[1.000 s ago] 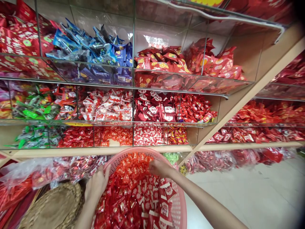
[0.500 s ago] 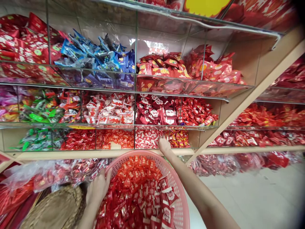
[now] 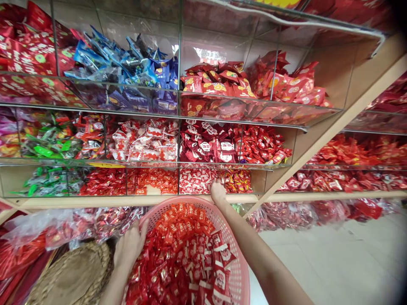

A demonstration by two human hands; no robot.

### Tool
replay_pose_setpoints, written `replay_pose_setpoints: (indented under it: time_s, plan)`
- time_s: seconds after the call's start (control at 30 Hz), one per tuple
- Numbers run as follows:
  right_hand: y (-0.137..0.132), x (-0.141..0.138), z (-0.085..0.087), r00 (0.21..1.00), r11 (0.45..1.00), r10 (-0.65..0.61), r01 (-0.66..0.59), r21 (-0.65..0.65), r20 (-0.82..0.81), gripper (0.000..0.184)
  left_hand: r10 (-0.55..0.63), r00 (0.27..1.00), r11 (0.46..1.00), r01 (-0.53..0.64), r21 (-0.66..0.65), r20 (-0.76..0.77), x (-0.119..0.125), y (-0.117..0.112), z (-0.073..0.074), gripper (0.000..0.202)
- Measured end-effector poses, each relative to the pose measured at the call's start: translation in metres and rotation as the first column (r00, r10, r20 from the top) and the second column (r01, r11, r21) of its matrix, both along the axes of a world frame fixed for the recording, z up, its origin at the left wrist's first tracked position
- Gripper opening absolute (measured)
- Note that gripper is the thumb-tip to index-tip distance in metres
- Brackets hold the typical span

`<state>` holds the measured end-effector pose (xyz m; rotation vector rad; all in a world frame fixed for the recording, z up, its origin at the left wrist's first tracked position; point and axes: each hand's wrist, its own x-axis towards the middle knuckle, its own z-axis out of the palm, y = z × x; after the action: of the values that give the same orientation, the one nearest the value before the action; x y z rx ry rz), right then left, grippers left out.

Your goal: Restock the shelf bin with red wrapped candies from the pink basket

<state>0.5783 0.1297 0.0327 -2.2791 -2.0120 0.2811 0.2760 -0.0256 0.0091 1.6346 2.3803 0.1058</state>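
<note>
Basket at 6 o'clock, w/ wrapped candies in it. Acrylic shelf bins behind @ 12. Woven mat @ 8, floor @ 4.

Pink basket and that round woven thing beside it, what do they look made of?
The pink basket looks like moulded plastic, with a smooth finish and evenly spaced holes. The round woven thing looks like dry straw or seagrass, matte, with visible plaited coils; the exact fibre is unclear.
</note>
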Motion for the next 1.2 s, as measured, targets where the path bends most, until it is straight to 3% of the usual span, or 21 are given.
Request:
replay_pose_setpoints:
  time_s: [0.2, 0.47, 0.7, 0.83, 0.9, 0.97, 1.07, 1.2]
  plan:
    - [0.000, 0.002, -0.004, 0.998, 0.996, -0.049, 0.051, 0.070, -0.037, 0.036, -0.017, 1.000, 1.000, 0.017, -0.011, -0.010, 0.003, -0.001, 0.005, 0.070]
    - [0.005, 0.003, -0.007, 0.994, 0.997, -0.067, 0.070, 0.032, -0.091, 0.038, -0.001, 1.000, 1.000, 0.001, -0.011, -0.027, 0.005, -0.002, 0.009, 0.067]
    - [-0.004, 0.013, 0.005, 0.987, 0.992, -0.009, 0.029, 0.122, -0.162, 0.031, -0.015, 1.000, 1.000, 0.015, 0.007, -0.016, 0.002, 0.000, 0.001, 0.068]
    - [-0.035, 0.016, 0.017, 0.942, 0.956, 0.191, -0.115, 0.268, -0.277, 0.024, -0.007, 1.000, 1.000, 0.007, -0.003, -0.008, 0.001, 0.001, 0.000, 0.067]
    - [-0.059, 0.014, 0.018, 0.892, 0.933, 0.319, -0.237, 0.269, -0.321, 0.020, -0.004, 1.000, 1.000, 0.004, -0.005, -0.007, 0.002, 0.001, 0.002, 0.067]
    - [-0.085, 0.010, 0.015, 0.853, 0.916, 0.398, -0.352, 0.191, -0.337, 0.017, -0.005, 1.000, 1.000, 0.005, -0.006, -0.008, 0.003, 0.000, 0.003, 0.067]
    - [-0.121, 0.003, 0.005, 0.858, 0.889, 0.439, -0.458, -0.011, -0.266, 0.016, -0.011, 1.000, 1.000, 0.011, -0.018, -0.009, 0.003, 0.000, 0.005, 0.067]
    - [-0.152, -0.011, -0.001, 0.912, 0.895, 0.405, -0.410, -0.174, -0.064, 0.020, -0.013, 1.000, 1.000, 0.013, -0.013, -0.005, 0.002, 0.000, 0.004, 0.066]
